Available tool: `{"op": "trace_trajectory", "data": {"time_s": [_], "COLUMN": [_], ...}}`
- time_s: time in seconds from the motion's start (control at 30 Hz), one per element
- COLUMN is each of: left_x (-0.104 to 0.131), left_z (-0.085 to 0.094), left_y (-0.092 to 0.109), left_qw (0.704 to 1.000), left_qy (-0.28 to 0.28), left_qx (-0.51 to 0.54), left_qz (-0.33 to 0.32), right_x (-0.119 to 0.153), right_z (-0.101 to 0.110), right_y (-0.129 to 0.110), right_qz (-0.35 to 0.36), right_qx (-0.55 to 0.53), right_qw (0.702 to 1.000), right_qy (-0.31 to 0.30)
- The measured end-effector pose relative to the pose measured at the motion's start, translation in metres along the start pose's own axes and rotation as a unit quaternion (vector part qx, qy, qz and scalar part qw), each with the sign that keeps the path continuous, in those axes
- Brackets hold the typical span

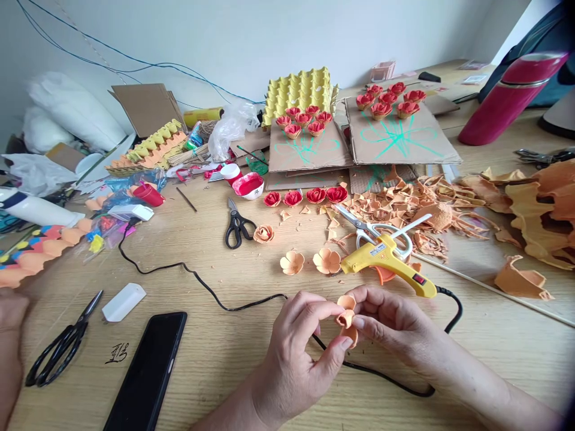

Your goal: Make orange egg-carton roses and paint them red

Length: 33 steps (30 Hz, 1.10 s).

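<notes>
Between my two hands is an orange egg-carton flower [345, 320], petals spread around a small rolled center. My left hand [300, 347] pinches its left and lower petals between thumb and fingers. From the other side, my right hand [395, 326] grips it with the thumb near the center. Just beyond my hands lie two open petal cups [326, 261] and a rolled orange rose [263, 233]. A yellow glue gun [386, 260] with a glue stick in its back rests over white-handled scissors [375, 230], its black cord [179, 266] running behind my hands.
Red painted roses [315, 195] line up before cardboard sheets [309, 143] bearing more roses. Carton scraps [404, 203] pile at right, near a magenta bottle [512, 99]. Black scissors [238, 224], a red paint bowl [248, 186] and a phone [146, 371] lie leftward. Another person's arm [9, 353] shows at far left.
</notes>
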<state>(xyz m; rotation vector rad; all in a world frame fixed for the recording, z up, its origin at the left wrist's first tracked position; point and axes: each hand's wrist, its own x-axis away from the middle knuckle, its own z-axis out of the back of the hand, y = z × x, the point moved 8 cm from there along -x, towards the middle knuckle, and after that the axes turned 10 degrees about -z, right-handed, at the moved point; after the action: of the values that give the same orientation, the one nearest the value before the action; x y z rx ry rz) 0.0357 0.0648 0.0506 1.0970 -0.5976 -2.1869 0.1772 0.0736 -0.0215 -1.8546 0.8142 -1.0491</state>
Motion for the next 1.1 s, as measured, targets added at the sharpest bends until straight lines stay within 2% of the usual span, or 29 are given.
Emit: {"op": "trace_trajectory", "data": {"time_s": [0.3,0.53,0.73,0.93,1.1], "left_x": [0.000,0.002,0.002,0.002,0.003], "left_z": [-0.002,0.000,0.004,0.004,0.001], "left_y": [-0.003,-0.005,-0.007,-0.007,-0.007], "left_qw": [1.000,0.999,0.997,0.997,0.998], "left_qy": [0.000,0.021,0.049,0.049,0.038], "left_qx": [-0.006,-0.031,-0.054,-0.059,-0.043], "left_qz": [-0.008,0.006,0.018,0.015,0.013], "right_x": [-0.002,-0.001,0.002,0.001,0.000], "right_z": [-0.008,-0.010,-0.018,-0.014,-0.014], "right_y": [0.007,0.008,0.010,0.016,0.006], "right_qz": [-0.018,-0.009,0.007,0.011,0.003], "right_qx": [-0.071,-0.077,-0.068,-0.051,-0.046], "right_qw": [0.996,0.996,0.993,0.997,0.998], "right_qy": [-0.043,-0.041,-0.097,-0.052,-0.032]}}
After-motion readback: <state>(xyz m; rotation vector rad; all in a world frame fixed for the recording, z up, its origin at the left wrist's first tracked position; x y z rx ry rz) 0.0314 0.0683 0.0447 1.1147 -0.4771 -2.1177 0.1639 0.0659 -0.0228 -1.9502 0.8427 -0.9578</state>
